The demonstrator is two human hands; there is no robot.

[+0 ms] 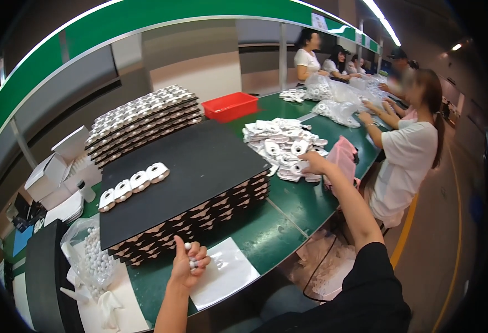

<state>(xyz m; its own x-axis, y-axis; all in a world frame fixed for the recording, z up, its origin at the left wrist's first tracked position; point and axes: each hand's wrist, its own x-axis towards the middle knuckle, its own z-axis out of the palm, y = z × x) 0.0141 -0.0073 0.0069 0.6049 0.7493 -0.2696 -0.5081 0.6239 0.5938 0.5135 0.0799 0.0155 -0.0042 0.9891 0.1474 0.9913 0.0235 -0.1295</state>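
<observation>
My left hand is curled around several small white balls, one of them showing by the thumb. It hovers in front of the black stack, over a white sheet. My right hand reaches out to a heap of white plastic parts with round holes and has its fingers closed on a part at the heap's near right side; the grip is partly hidden. On top of the black board stack, a row of similar white parts lies along the left.
Behind are stacked layers of white parts and a red bin. At left stand a bag of white balls, a small bottle and white boxes. A pink cloth bag lies right. Co-workers line the green table.
</observation>
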